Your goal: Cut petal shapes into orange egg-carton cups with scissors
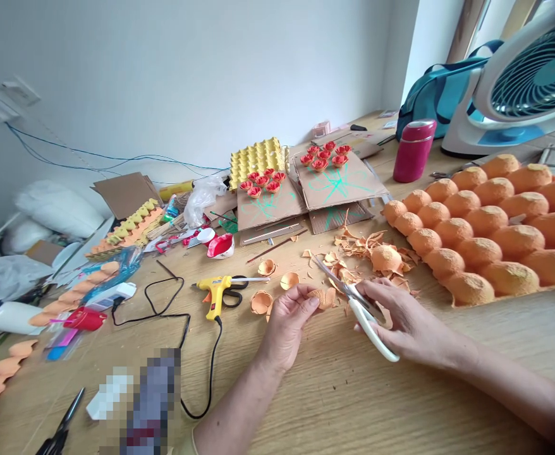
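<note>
In the head view, my left hand (291, 325) pinches a small orange egg-carton cup (323, 298) between thumb and fingers. My right hand (403, 319) grips white-handled scissors (370, 328), whose blades stand apart and point up and left, just right of the cup. Beyond the blades lie orange carton scraps (348, 265) and another cut cup (386, 259). Left of my left hand sit a few trimmed orange cups (261, 302) with scalloped rims.
A large orange egg tray (476, 221) stands at the right. Left lies a yellow glue gun (215, 294) with a black cord. Cardboard sheets (270, 212) behind carry red paper flowers (325, 158). A magenta flask (414, 151) and a fan (533, 82) stand back right.
</note>
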A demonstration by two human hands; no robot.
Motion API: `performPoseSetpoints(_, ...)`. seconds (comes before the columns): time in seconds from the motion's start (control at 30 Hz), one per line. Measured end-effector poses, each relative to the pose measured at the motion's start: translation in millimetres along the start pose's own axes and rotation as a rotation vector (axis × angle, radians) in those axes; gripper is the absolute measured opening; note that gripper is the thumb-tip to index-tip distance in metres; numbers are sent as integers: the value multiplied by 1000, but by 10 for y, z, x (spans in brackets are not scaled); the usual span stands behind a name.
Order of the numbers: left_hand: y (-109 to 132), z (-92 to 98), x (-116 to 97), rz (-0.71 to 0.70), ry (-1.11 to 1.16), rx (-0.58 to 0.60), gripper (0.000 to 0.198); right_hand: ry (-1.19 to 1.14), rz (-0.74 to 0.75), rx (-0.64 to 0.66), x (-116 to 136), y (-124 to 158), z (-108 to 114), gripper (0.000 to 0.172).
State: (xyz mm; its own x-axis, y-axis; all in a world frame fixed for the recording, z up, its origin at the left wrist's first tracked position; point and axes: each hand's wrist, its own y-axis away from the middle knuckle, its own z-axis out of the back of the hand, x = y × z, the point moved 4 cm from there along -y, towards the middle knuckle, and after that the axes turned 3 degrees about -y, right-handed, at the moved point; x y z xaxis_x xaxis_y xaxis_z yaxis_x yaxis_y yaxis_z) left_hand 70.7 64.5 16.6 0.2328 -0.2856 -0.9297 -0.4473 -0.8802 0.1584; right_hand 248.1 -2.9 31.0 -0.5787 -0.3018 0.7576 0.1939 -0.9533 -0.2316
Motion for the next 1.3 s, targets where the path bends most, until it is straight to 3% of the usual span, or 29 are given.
performPoseSetpoints(0.17,-8,75,-45,-163,-173,-98,22,170,101,19,7,-18,-26,23)
performPoseSetpoints(0.33,-8,67,-98,-226,-191,-131,20,291,158,-5,26,-32,-30,23)
performPoseSetpoints(0.87,5,-4,-95,-212,-154,-26,15,374,178,-46,57,-27,-27,19)
performPoseSetpoints(1.3,8,-2,-1,-111,-86,48,21,393,222,-61,60,1,-39,16)
